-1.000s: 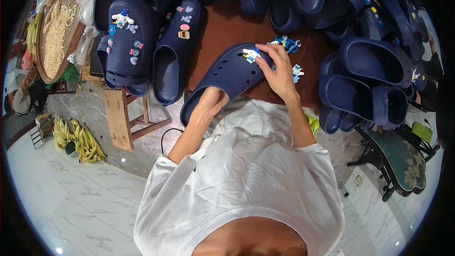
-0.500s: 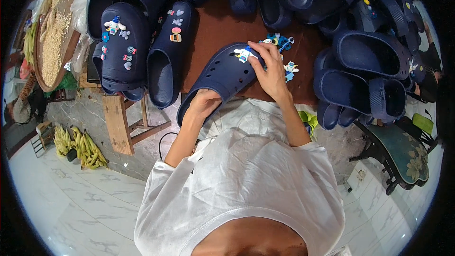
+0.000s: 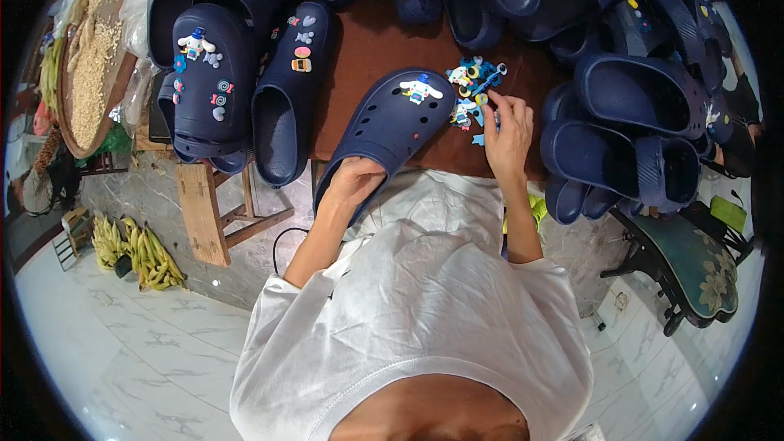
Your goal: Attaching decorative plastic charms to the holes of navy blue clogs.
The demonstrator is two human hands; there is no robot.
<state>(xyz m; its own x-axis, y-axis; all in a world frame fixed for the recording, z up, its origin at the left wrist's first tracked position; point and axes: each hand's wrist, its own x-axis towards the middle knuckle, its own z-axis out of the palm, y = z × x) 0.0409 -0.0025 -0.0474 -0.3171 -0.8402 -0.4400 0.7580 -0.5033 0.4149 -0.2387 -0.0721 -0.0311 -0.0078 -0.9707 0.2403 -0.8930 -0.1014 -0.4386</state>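
A navy blue foam clog [image 3: 384, 118] lies tilted on the brown tabletop, toe pointing away and right. My left hand [image 3: 357, 183] holds it, fingers tucked into the foot opening and hidden there. A white long-eared character charm with a blue hat [image 3: 421, 90] sits on the clog's toe, and a tiny pink dot shows at one lower hole. Just right of the toe is a small pile of loose shoe charms [image 3: 467, 82] in blue, white and yellow. My right hand [image 3: 508, 132] is at the pile's right edge, thumb and forefinger close together; whatever is between them is hidden.
Decorated navy clogs [image 3: 214, 73] stand at the left; more clogs [image 3: 608, 155] are stacked at the right and along the back. A wooden stool [image 3: 204, 216] and green bananas [image 3: 147, 253] are at lower left. A dark table with a flower pattern [image 3: 694, 265] is at lower right.
My right hand has left the clog's toe and moved right to the loose charms, uncovering the character charm. The clog has shifted slightly right in my left hand.
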